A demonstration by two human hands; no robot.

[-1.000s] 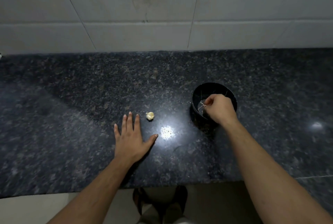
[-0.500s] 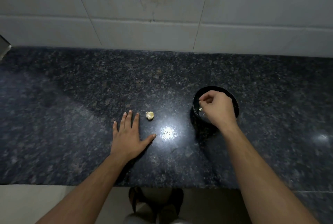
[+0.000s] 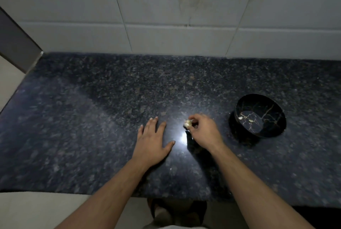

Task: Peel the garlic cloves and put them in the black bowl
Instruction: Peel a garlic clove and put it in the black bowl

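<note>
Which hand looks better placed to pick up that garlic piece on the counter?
The right hand: its curled fingers are already at the garlic piece. The left hand lies flat on the counter, fingers straight, beside it.

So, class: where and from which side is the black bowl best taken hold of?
Grip the black bowl by its upright side wall, coming from its left, where the right hand is nearest. The wall is straight and the open top leaves the rim free; the cloves inside stay untouched.

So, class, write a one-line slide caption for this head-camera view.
Right hand pinches a garlic clove on the granite counter; left hand rests flat; black bowl waits nearby.
</note>
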